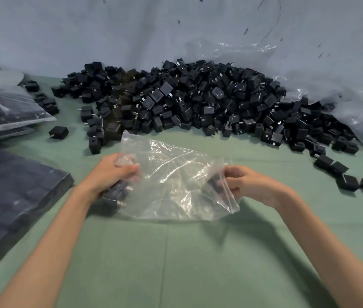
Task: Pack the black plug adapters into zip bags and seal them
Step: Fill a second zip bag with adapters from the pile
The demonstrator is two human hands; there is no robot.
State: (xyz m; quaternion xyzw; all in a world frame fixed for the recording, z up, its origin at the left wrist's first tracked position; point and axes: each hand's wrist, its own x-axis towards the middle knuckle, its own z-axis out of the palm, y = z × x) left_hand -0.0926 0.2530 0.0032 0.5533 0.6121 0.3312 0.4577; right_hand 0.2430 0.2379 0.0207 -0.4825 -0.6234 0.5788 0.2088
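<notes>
Left hand (111, 172) grips bag (176, 181), right hand (242, 183) pinches its mouth: probably opening; next, load adapters (198, 101) from beyond.

One zip bag (176, 181), left hand (111, 172), right hand (247, 183), adapters (198, 103) past counting.

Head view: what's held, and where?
Clear zip bag, both hands: left hand grips its left edge, blurred black adapters under it; right hand pinches the right edge at zip strip.

- zip bag (176, 183): clear thin plastic, glossy, crinkled
- plug adapters (198, 103): matt black plastic (small metal prongs)
- bench (165, 263): smooth matt green cover
- big bag (343, 90): clear glossy film
</notes>
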